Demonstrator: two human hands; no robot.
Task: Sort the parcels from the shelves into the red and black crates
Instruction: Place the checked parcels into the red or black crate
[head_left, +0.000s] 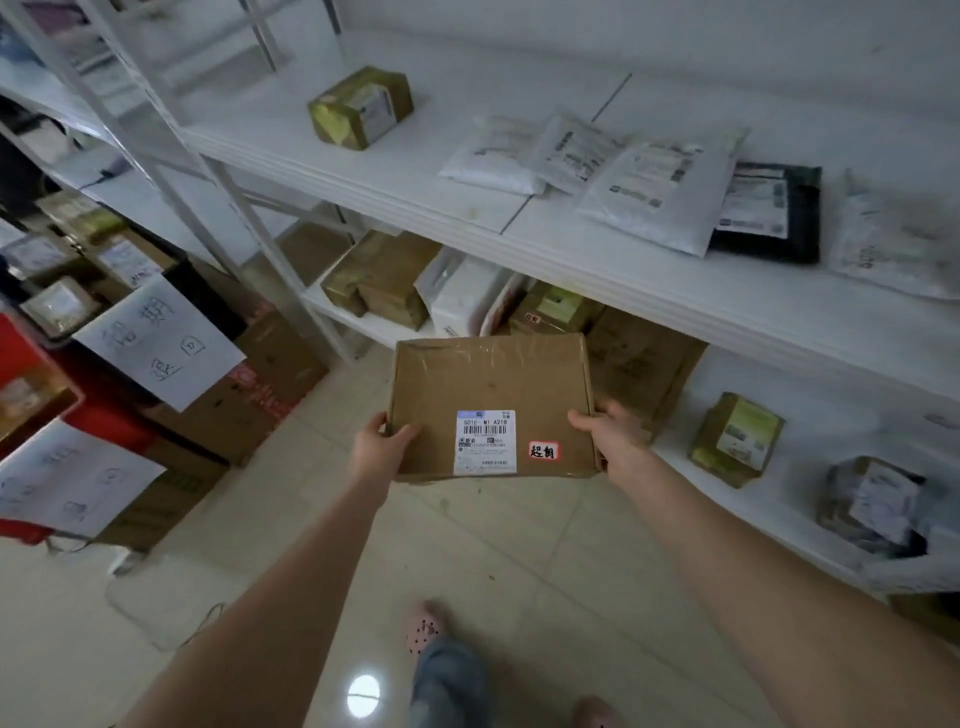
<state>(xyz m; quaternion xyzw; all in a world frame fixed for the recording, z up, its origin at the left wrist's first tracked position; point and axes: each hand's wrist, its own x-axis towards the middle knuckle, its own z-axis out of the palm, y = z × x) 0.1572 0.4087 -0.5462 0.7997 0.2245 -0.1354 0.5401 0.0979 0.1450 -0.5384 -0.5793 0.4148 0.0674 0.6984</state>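
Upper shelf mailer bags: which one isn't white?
The black mailer bag, second from the right in the row; every other bag there is white or pale.

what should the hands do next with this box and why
Probably carry the cardboard box, gripped by the left hand and right hand, leftward toward the paper sign: its handwriting seems to match the box's red sticker.

The flat box (491, 395) is matt brown cardboard with glossy clear tape (483, 356) and a white paper label (485, 441); the mailers (649, 197) are crinkled white plastic, the shelf (395, 171) smooth white, the floor tiles (519, 561) glossy
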